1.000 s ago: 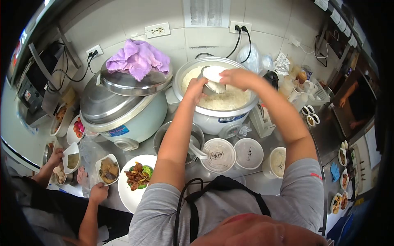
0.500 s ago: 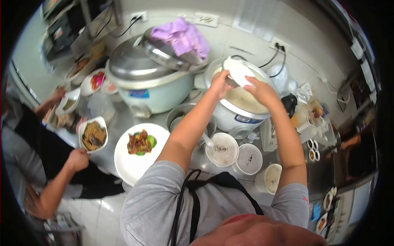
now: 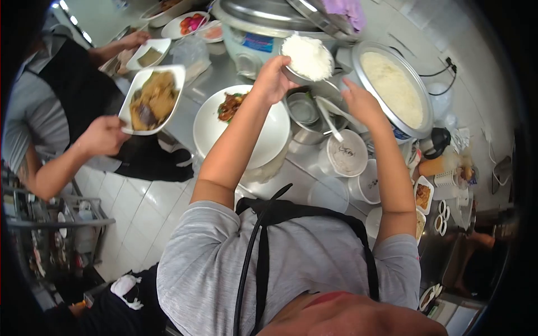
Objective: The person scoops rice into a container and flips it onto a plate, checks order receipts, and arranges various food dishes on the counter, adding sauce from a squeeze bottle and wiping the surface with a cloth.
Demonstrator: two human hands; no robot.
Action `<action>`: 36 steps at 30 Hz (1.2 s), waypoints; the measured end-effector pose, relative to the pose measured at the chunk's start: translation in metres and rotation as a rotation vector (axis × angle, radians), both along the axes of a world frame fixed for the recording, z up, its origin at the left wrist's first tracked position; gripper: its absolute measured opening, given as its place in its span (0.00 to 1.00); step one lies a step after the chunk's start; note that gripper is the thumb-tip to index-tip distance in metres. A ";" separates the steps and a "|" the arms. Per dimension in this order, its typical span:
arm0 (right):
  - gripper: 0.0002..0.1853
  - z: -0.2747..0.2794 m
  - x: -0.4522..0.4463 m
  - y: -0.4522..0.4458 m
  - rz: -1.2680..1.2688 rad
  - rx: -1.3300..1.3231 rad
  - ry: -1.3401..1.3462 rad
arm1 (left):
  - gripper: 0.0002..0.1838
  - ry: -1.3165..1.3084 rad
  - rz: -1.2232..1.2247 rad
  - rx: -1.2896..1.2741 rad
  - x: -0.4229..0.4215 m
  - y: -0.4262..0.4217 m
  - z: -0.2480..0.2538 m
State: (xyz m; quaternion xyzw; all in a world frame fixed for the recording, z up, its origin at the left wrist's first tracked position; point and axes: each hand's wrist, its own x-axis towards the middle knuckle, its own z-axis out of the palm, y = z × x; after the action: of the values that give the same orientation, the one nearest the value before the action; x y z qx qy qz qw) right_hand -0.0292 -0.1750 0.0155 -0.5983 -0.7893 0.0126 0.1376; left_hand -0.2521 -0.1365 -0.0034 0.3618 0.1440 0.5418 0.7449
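Observation:
My left hand [image 3: 274, 81] grips the rim of a small metal bowl [image 3: 300, 78] heaped with white rice [image 3: 309, 57], above the edge of a large white plate [image 3: 269, 143] of brown meat and greens. My right hand [image 3: 361, 103] is over the right side of a metal pot [image 3: 307, 134], its fingers apart. Just below it is a pale flat utensil [image 3: 354, 120]; whether they touch is unclear. Inside the pot are a metal cup [image 3: 303, 107] and a white-handled utensil [image 3: 329, 117]. An open cooker [image 3: 420, 84] of rice stands beyond my right hand.
At the left a co-worker's hand [image 3: 103, 136] holds a white dish [image 3: 178, 92] of brown food; the other holds a smaller dish [image 3: 158, 47]. Lidded tubs [image 3: 343, 153] stand near my body. A closed cooker [image 3: 255, 25] is at the back, sauce cups [image 3: 441, 215] at the right.
The view has swung left and down. My left hand has brought the rice-filled bowl out of the cooker towards the plate. My right hand has come away from the bowl. The co-worker's dish appears closer.

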 end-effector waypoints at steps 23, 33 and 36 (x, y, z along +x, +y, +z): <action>0.16 -0.124 -0.169 -0.071 0.687 0.058 0.130 | 0.24 0.483 0.702 -0.295 -0.168 -0.116 -0.082; 0.13 -0.144 -0.109 -0.102 0.079 -0.043 0.847 | 0.18 1.436 1.018 0.409 -0.178 -0.101 -0.125; 0.14 -0.172 -0.095 -0.106 0.025 -0.105 1.136 | 0.14 1.310 1.086 0.802 -0.098 -0.095 -0.064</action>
State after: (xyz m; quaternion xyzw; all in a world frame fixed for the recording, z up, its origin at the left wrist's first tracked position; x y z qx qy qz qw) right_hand -0.1245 -0.2814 -0.1563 -0.4942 -0.5968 0.3732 0.5102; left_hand -0.3498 -0.2319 -0.0678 0.7073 0.4863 0.5127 -0.0193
